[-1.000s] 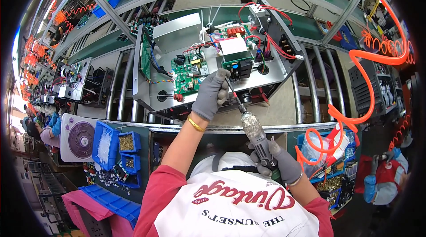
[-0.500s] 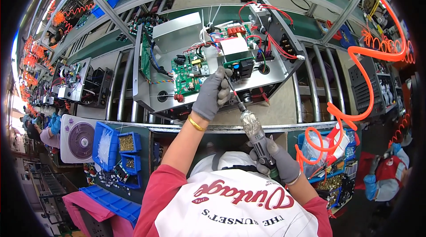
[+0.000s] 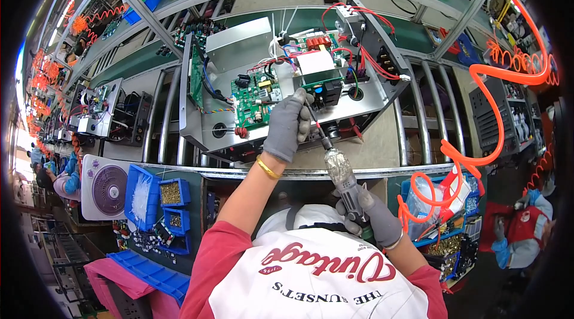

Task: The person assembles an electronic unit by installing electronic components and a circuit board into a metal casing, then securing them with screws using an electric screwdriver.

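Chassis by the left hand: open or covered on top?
Open. No lid over the metal chassis; the green circuit board and white-topped block inside are exposed from above.

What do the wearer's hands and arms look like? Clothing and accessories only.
The left hand and right hand wear grey gloves. A gold-coloured bracelet circles the left wrist. The short sleeves are red, on a shirt with a white body and red and black lettering.

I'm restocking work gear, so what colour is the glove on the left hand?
Grey. The glove on the left hand shows best in the head view.
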A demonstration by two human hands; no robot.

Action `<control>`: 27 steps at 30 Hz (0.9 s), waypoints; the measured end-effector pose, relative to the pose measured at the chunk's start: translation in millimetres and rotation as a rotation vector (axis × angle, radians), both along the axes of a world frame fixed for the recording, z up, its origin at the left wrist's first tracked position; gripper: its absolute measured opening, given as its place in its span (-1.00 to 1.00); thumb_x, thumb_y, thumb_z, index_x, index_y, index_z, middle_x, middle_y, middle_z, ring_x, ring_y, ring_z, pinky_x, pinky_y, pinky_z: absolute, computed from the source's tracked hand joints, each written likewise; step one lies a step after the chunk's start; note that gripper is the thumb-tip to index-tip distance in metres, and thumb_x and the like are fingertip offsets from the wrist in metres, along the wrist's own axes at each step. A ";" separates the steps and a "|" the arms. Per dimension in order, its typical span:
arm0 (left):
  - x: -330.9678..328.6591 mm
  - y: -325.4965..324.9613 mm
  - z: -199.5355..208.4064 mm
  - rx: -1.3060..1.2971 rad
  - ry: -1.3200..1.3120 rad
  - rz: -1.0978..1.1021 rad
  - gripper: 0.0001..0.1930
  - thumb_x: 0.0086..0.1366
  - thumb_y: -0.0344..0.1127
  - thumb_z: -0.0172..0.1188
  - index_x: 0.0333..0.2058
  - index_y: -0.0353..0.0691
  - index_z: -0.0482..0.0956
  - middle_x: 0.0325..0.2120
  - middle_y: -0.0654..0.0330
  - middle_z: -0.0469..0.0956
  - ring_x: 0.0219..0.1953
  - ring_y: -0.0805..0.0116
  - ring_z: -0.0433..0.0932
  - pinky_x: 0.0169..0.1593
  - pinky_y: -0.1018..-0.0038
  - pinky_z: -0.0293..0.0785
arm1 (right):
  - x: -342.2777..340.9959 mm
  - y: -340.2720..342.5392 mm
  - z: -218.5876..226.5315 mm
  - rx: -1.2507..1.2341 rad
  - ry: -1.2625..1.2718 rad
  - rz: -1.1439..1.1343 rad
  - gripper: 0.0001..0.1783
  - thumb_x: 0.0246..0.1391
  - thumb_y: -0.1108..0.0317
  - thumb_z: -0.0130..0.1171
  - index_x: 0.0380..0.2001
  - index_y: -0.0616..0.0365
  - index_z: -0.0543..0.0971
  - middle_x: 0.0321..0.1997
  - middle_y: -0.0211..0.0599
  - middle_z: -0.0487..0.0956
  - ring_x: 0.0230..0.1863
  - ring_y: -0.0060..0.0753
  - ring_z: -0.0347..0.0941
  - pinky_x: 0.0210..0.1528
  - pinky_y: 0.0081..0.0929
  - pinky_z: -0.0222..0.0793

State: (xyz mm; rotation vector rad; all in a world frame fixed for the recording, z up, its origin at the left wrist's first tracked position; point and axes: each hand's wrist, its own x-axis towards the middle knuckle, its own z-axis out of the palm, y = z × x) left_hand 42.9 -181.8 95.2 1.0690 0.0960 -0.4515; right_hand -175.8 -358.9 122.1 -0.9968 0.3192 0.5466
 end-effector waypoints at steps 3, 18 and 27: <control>-4.3 -1.0 9.2 0.050 -0.020 0.005 -0.54 0.50 0.08 0.01 -0.18 -0.27 0.59 -0.66 0.41 0.41 -0.77 0.66 0.28 -0.78 0.67 0.14 | 1.5 -0.1 -5.7 0.038 -0.020 -0.002 -0.02 0.05 -0.47 0.17 0.18 0.22 0.39 -0.27 -0.35 0.52 -0.59 -0.64 0.37 -0.62 -0.73 0.20; -20.4 25.2 -41.4 -0.239 0.156 -0.196 -0.67 0.39 -0.35 -0.01 0.04 -0.41 0.46 -0.23 0.16 0.55 -0.29 0.47 0.54 -0.26 0.51 0.54 | 13.9 8.7 2.5 0.433 0.089 -0.127 -0.12 0.28 -0.37 -0.06 0.15 0.36 0.40 -0.31 -0.21 0.53 -0.69 -0.62 0.28 -0.71 -0.74 0.14; -36.4 38.3 -65.8 -0.305 0.171 -0.378 -0.60 0.46 -0.37 0.01 0.21 -0.40 0.36 -0.16 0.11 0.54 -0.23 0.45 0.56 -0.27 0.48 0.57 | 15.3 18.5 36.3 0.604 0.231 -0.199 -0.08 0.29 -0.38 -0.11 0.13 0.42 0.40 -0.31 -0.13 0.56 -0.70 -0.62 0.30 -0.75 -0.77 0.16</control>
